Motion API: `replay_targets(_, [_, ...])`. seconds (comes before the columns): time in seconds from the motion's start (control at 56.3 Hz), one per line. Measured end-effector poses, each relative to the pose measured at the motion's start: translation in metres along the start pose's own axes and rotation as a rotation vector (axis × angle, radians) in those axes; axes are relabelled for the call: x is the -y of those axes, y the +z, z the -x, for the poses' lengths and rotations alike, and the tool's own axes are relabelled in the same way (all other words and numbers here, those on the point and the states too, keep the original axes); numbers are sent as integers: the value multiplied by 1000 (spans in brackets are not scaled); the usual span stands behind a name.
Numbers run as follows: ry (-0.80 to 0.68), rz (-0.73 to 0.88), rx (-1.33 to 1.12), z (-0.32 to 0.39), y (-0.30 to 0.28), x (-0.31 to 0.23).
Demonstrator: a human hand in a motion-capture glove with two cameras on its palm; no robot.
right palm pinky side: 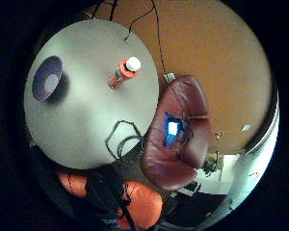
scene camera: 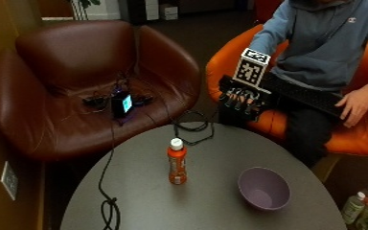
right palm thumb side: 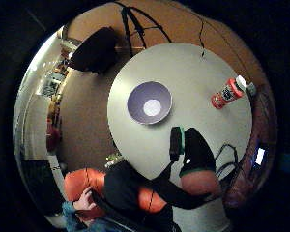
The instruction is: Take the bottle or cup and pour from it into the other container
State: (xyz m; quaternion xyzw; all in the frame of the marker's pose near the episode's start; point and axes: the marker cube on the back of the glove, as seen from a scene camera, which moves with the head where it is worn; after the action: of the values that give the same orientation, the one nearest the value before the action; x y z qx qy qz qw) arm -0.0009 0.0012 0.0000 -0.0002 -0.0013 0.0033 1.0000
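Note:
An orange bottle (scene camera: 177,162) with a white cap stands upright near the middle of the round grey table (scene camera: 171,206). To one side of it, nearer the person, sits an empty purple bowl (scene camera: 264,188). My gloved right hand (scene camera: 241,98) hovers in the air over the table's far edge, well apart from both, its fingers hanging loosely with nothing in them. From above, the palm views show the bottle (right palm pinky side: 124,72) (right palm thumb side: 227,93) and the bowl (right palm pinky side: 47,78) (right palm thumb side: 150,102) on the table (right palm pinky side: 86,125).
A brown leather armchair (scene camera: 75,76) beyond the table holds a small device with a lit screen (scene camera: 121,103). A black cable (scene camera: 110,206) trails across the table. The person sits in an orange chair (scene camera: 362,139). Several bottles (scene camera: 362,206) stand on the floor.

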Motion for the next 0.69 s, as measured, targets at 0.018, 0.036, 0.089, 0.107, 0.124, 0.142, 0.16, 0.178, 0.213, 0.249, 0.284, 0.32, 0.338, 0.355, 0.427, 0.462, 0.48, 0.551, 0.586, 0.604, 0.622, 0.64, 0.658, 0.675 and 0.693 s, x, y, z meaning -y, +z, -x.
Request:
replay_targets(0.018, [1, 1, 0, 0, 0, 0])
replay_targets(0.036, [3, 2, 0, 1, 0, 0])
replay_targets(0.089, [1, 1, -2, 2, -2, 2])
replay_targets(0.107, [-3, 0, -4, 3, -3, 3])
replay_targets(0.124, [-7, -1, -6, 3, -3, 4])
replay_targets(0.142, [-11, 1, -6, 4, -4, 5])
replay_targets(0.16, [-15, 5, -5, 5, -5, 6])
replay_targets(0.178, [-18, 8, -4, 6, -6, 7])
replay_targets(0.213, [-20, 4, -3, 8, -7, 8])
replay_targets(0.249, [-23, -5, -10, 8, -7, 7])
replay_targets(0.284, [-27, -4, -19, 8, -7, 6])
replay_targets(0.32, [-32, 1, -22, 8, -8, 7])
replay_targets(0.338, [-34, 3, -22, 8, -9, 8])
replay_targets(0.355, [-37, 7, -21, 8, -10, 10])
replay_targets(0.427, [-37, 38, -25, 6, -14, 14])
replay_targets(0.462, [-33, 24, -25, 5, -13, 15])
replay_targets(0.48, [-28, 10, -23, 5, -11, 15])
replay_targets(0.551, [-16, -16, -9, 3, -8, 14])
replay_targets(0.586, [-16, -11, -2, 1, -8, 14])
replay_targets(0.604, [-17, -12, 0, 0, -7, 14])
replay_targets(0.622, [-17, -15, 2, -1, -7, 14])
replay_targets(0.64, [-16, -19, 4, -2, -6, 14])
replay_targets(0.658, [-13, -24, 5, -3, -6, 14])
replay_targets(0.675, [-10, -30, 7, -5, -5, 14])
replay_targets(0.693, [-7, -38, 10, -6, -4, 14])
